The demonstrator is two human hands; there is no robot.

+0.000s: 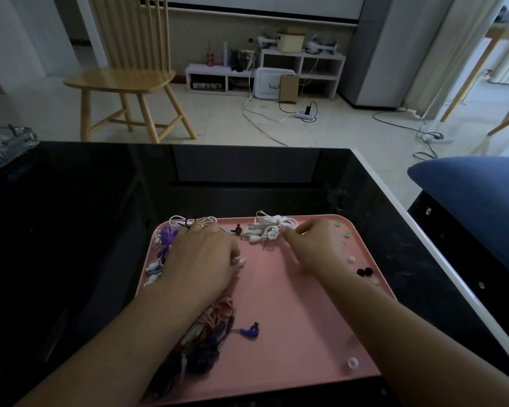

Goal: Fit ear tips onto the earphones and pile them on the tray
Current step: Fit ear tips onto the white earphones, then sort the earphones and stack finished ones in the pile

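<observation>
Two hands are down on a flat pink plastic tray with rounded corners (291, 312), which sits on a glossy black counter (86, 230) with a white strip along its right edge. The left hand (202, 259), gold ring on one finger, lies palm down with fingers curled over a small white earbud (241, 262) at the tips; looks like it's holding it, though the grip itself is hidden. The right hand (315, 245) reaches toward the far edge with finger and thumb close together, right beside a bundled coil of white earphone cable (266, 227); can't tell if it's actually pinching anything.

Stuff on the tray: a purple braided cable bundle (165, 240) along the left rim, another white coil (188, 222) at the far left corner, and a messy tangle of orange and dark blue cords (206, 336) under the left forearm with a blue earbud (249, 331) sticking out. Loose soft ear tips run down the right side: two green ones (342, 228), a black pair (365, 272), some pale ones (352, 362).

Middle and near-right of the tray is bare pink surface. The tray's far edge has dark counter beyond it.
</observation>
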